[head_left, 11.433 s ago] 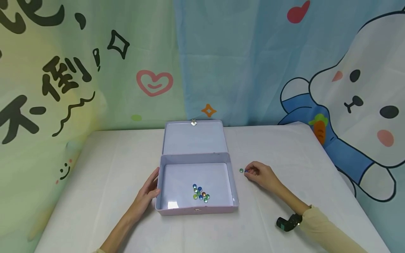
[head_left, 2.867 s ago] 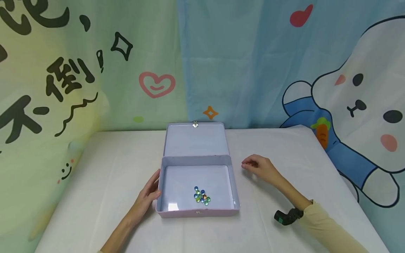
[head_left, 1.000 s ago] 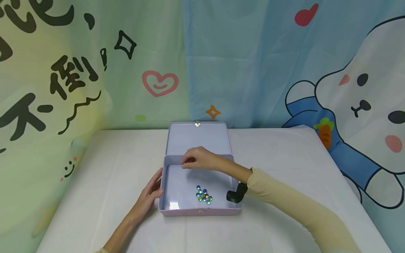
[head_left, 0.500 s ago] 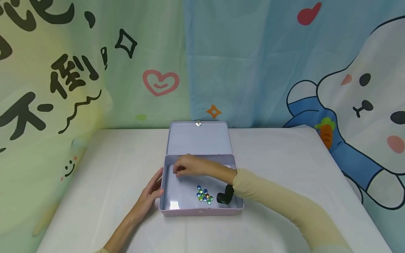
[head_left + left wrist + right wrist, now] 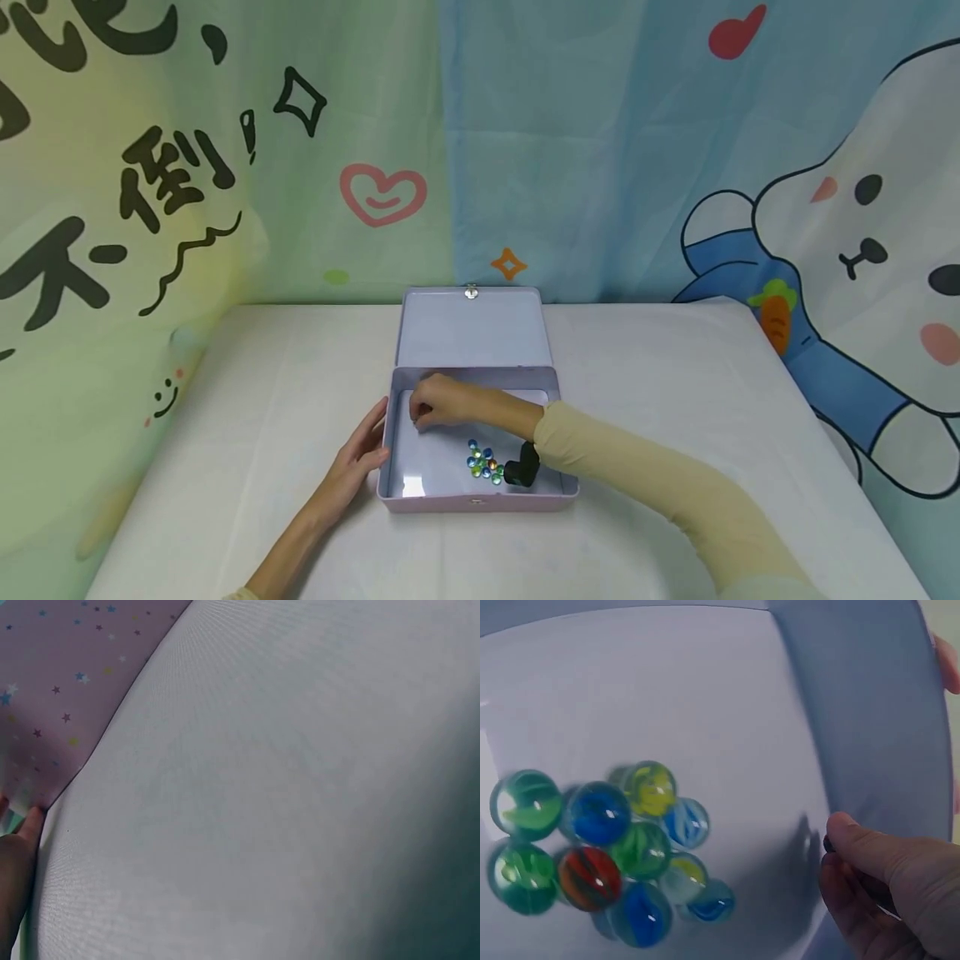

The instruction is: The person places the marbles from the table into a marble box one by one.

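Observation:
A lilac metal box [image 5: 477,504] stands on the table with its lid [image 5: 472,327] laid back. My left hand [image 5: 351,458] rests against the box's left outer wall, fingers extended; the left wrist view shows its thumb at the star-printed box edge. Inside the box, my right hand [image 5: 444,400] is low near the left wall. In the right wrist view its thumb and finger pinch a small dark marble [image 5: 828,844], mostly hidden by the fingertips. A cluster of glass marbles [image 5: 589,879], green, blue, yellow and orange-red, lies on the box floor, apart from that hand.
The box sits on a white cloth-covered table [image 5: 300,358]. A black wrist camera [image 5: 522,465] on the right forearm hangs over the box beside the marbles. Behind the table hangs a printed curtain [image 5: 525,150] with a cartoon rabbit.
My right hand has come from the table right of the box to inside its left part and has lowered. Two marbles earlier beside the box are gone from the table. The left hand stays.

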`<state>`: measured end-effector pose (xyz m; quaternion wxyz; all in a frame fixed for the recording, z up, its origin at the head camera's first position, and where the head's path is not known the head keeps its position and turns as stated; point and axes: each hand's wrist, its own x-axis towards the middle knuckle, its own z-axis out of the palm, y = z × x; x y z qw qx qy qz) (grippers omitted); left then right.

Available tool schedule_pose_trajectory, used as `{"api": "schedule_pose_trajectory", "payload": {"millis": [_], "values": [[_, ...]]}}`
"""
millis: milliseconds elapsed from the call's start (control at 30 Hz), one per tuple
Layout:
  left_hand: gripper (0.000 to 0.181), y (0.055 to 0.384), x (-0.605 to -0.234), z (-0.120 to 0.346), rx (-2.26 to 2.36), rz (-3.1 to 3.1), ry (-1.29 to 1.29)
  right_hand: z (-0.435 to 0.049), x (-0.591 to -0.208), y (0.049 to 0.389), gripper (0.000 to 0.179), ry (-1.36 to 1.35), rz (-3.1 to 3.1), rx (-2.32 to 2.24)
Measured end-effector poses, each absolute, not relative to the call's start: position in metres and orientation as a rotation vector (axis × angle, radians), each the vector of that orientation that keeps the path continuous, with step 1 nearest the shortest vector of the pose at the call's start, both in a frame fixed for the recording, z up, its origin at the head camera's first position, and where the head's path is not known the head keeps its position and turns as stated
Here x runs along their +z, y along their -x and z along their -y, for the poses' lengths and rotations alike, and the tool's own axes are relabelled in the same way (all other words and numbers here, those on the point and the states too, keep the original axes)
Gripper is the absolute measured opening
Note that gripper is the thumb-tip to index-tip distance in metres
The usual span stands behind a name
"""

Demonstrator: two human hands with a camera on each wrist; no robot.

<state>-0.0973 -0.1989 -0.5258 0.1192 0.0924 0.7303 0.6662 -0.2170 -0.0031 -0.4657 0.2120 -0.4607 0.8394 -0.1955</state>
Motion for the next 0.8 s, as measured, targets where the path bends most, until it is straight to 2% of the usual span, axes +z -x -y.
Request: {"api": "schedule_pose_trajectory", "payload": {"millis": [800], "values": [[0.063,0.0966,-0.5253,0.1975,1.947,-2.153,-0.278,0.007,-0.4738,0.211,0.011,1.234,-2.371,-0.447]]}}
